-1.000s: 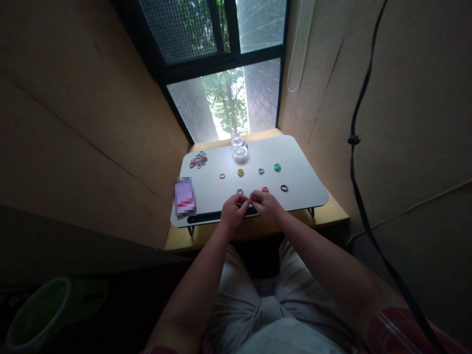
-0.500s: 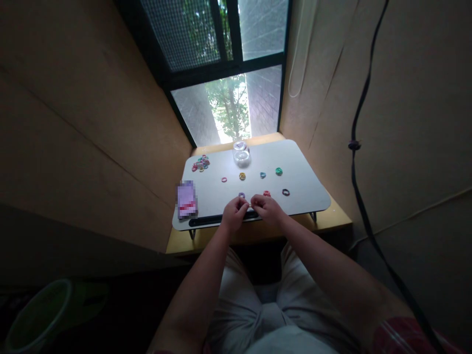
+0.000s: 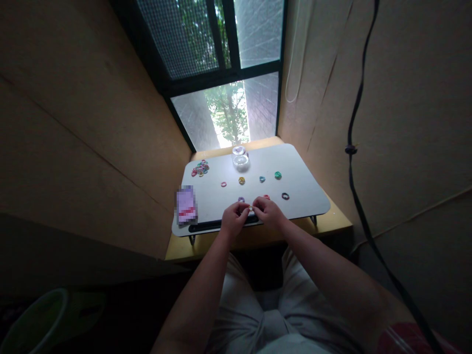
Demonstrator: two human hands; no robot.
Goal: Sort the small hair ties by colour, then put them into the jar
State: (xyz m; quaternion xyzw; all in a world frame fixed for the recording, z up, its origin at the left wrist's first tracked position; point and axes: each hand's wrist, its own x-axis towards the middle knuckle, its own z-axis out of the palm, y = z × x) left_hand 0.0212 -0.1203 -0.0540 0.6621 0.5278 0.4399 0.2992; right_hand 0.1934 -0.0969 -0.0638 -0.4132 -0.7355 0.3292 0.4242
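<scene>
My left hand [image 3: 235,217] and my right hand [image 3: 267,209] meet above the front edge of a white folding lap table [image 3: 210,204]. Pinched between both hands' fingertips is a small yellow hair tie [image 3: 251,208], partly hidden by the fingers. Just beyond the hands lie a purple hair tie [image 3: 241,199] and a red hair tie [image 3: 266,196], each partly covered. A dark hair tie [image 3: 285,196] rests to the right. Farther back sit pink [image 3: 223,184], yellow [image 3: 242,180], blue [image 3: 262,179] and green [image 3: 278,175] hair ties in a loose row.
A mixed pile of hair ties [image 3: 200,168] occupies the table's back left, and a clear plastic container [image 3: 241,161] stands at the back. A blurred purple item [image 3: 186,206] lies at the left edge. Along the front runs a black slot [image 3: 206,226]. A dark cord [image 3: 352,172] hangs at right.
The whole view has shifted slightly, so the table appears a little lower. Between my fingertips, the yellow hair tie shows more clearly. Both hands stay together in the same place over the table.
</scene>
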